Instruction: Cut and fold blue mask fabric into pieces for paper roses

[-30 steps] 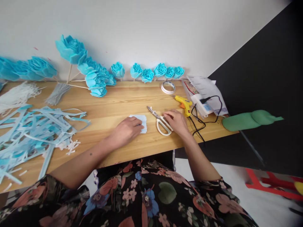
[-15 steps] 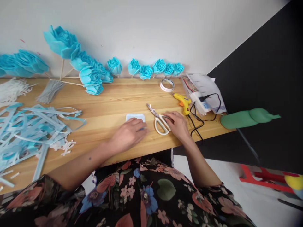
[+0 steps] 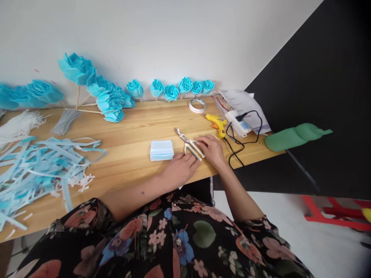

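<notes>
White-handled scissors [image 3: 185, 139] lie near the front edge of the surface [image 3: 136, 133], toward its right end, blades pointing at the back edge. A small pale scrap [image 3: 181, 133] sits at the blades. The left hand [image 3: 182, 168] covers the lower end of one handle loop with its fingers, while the right hand [image 3: 213, 148] has bent fingers at the other loop; whether either one grips or merely touches cannot be told, since the fingertips are partly hidden.

Just beside the left hand, along the front edge, a stack of pale blue pieces [image 3: 161, 150] lies flat, its layers too fine to count. Behind the right hand is a yellow glue gun [image 3: 218, 121], near a roll of tape [image 3: 197, 111]. At the right end, a white power strip [image 3: 239, 124] lies against papers [image 3: 246, 104] whose print is illegible; the dark cords [image 3: 261, 125] are hard to trace. A green bottle [image 3: 292, 138] is at the right corner.

Blue flowers [image 3: 185, 85] line the back edge, the leftmost cut off. Toward the left end are grey stems [image 3: 65, 121], white strands [image 3: 21, 125] and a tangle of blue strips [image 3: 49, 162], the last two running out of view. A red frame [image 3: 333, 215] is cut off at far right.
</notes>
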The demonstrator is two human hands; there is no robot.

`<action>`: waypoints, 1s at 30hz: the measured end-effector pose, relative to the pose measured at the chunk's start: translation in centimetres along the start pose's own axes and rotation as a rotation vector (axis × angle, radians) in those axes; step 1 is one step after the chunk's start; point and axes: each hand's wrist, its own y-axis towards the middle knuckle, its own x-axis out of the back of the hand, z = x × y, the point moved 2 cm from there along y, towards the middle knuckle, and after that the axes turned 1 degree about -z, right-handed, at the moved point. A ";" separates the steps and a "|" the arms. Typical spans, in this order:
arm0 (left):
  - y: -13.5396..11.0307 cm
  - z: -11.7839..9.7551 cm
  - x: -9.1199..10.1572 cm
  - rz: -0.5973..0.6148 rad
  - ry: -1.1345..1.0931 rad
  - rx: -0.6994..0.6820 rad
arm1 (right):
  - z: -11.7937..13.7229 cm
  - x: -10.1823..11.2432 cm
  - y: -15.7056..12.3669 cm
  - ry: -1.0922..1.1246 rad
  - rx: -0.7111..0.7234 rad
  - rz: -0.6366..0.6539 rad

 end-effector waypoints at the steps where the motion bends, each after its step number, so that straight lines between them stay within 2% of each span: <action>1: -0.1 0.0 -0.1 0.002 0.011 0.007 | -0.1 0.0 0.1 -0.009 0.000 -0.008; 6: -0.5 0.2 -0.1 -0.010 0.018 0.018 | -0.6 0.2 1.0 -0.017 -0.017 -0.023; 12: -0.5 0.6 0.5 -0.038 0.037 0.026 | -1.3 0.1 1.3 -0.003 -0.140 -0.101; 21: -0.4 2.4 0.9 -0.211 0.035 0.018 | -1.9 0.0 1.1 0.086 -0.216 -0.145; 25: -0.3 2.8 0.9 -0.242 0.006 0.021 | -1.8 0.1 1.2 0.099 -0.230 -0.138; 27: -0.1 2.6 1.7 -0.227 -0.032 0.016 | -1.7 0.2 1.2 0.094 -0.220 -0.122; 30: -0.1 2.1 4.6 -0.197 -0.143 -0.014 | -1.7 0.2 1.1 0.085 -0.180 -0.109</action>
